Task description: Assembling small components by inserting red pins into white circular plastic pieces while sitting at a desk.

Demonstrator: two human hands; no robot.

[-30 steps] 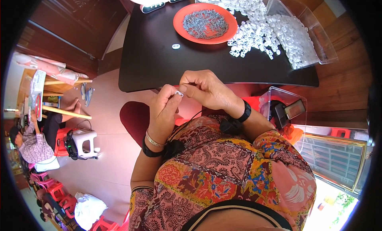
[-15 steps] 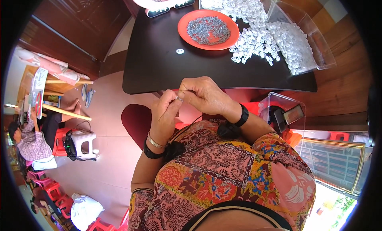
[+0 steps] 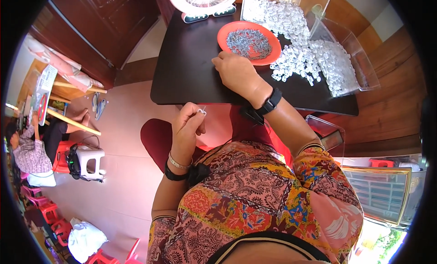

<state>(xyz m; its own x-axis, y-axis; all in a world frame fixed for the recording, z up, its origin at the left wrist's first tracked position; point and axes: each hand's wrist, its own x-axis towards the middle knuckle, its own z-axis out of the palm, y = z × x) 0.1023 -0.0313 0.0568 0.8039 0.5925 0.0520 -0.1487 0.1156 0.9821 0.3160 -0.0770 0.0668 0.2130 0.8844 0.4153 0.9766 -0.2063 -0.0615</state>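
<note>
My left hand [image 3: 185, 127] pinches a small white plastic piece [image 3: 201, 112] between thumb and forefinger, just off the table's front edge; a thin grey pin or screw seems to stick up from it. Over the black table my right hand [image 3: 240, 77] reaches forward, its fingers bunched together just left of the orange plate's near rim. Whatever lies under or between those fingertips is hidden. The orange plate [image 3: 223, 35] holds many small grey screws [image 3: 248, 42]. To its right spreads a pile of clear-white oval plastic pieces [image 3: 293, 64] with holes.
Clear plastic bins [image 3: 359, 66] at the right tip more white pieces onto the black table [image 3: 182, 77]. A white fan [image 3: 200, 2] stands at the back left. Another person [image 3: 34, 155] sits at far left beside a white stool [image 3: 91, 161]. A framed panel [image 3: 380, 193] leans at right.
My hands have parted: the right has gone forward onto the table beside the plate, while the left stays low with the white piece. The loose white piece on the table is now out of sight.
</note>
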